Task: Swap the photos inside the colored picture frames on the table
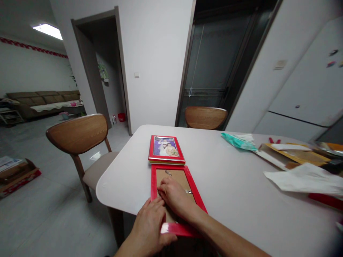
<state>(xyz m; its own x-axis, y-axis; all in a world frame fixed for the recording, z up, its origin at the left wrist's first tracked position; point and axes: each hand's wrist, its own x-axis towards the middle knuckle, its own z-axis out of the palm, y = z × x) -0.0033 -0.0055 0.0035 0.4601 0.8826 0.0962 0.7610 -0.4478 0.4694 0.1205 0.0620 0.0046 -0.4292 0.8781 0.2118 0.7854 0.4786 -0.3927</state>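
A red picture frame (197,194) lies face down at the table's near edge, its brown backing board (175,175) showing. My left hand (150,221) is closed round the frame's near left corner, thumb along the near edge. My right hand (174,194) reaches across the board, its curled fingers pressed on a small metal clip at the left inner edge; the fingertips partly hide it. Another metal clip (189,191) shows on the right side, and a metal hanger (168,173) sits near the top. Just beyond lies a second red frame (151,149), face up, with a photo (166,147) in it.
The white table (222,185) carries a green-and-white packet (238,141), a yellow envelope (302,153) and crumpled white paper (305,178) at right. Wooden chairs stand at the left (80,132) and far side (205,117). A cardboard box (20,178) rests on the floor.
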